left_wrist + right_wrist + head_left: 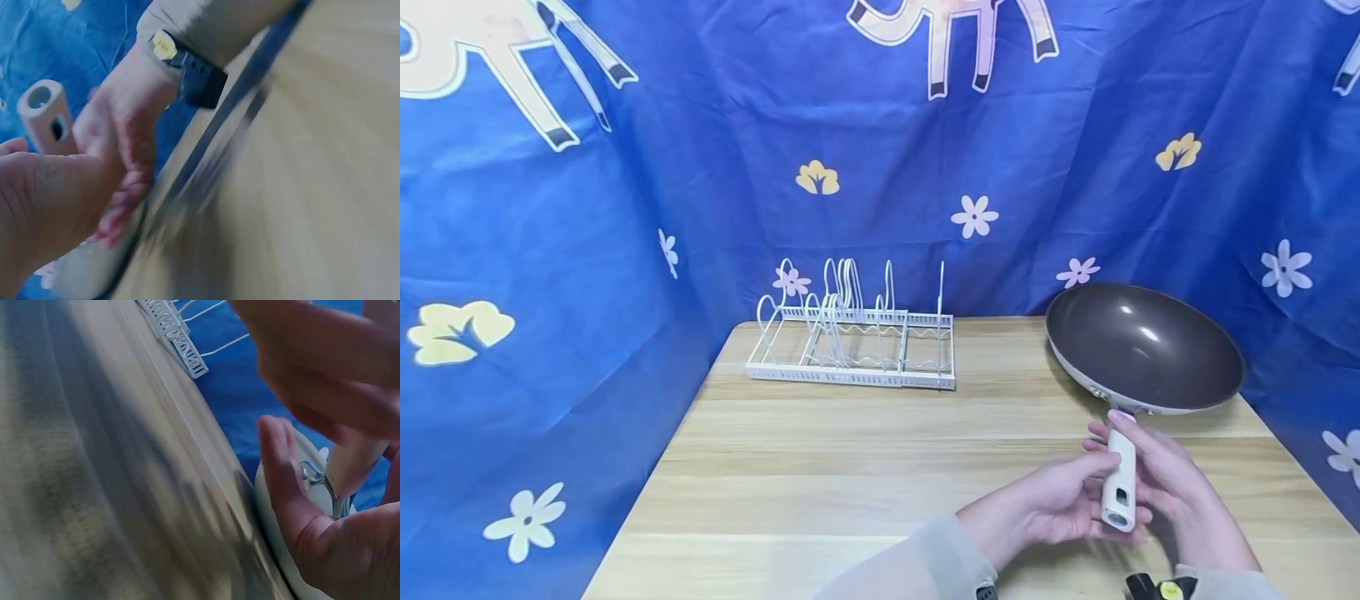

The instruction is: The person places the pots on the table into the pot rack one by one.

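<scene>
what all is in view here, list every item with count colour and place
round frying pan with dark brown inside and cream handle: 1, brown and cream, right side of table, handle toward the person
white wire pot-lid rack: 1, white, back of table, left of the pan
light wooden table: 1, pale wood, centre
blue cloth backdrop with flower prints: 1, blue, behind and beside the table
black wrist strap: 1, black, right wrist
left hand: 1, at the handle
right hand: 1, grips the handle

Both hands (1120, 500) meet low right, fingers curled.
</scene>
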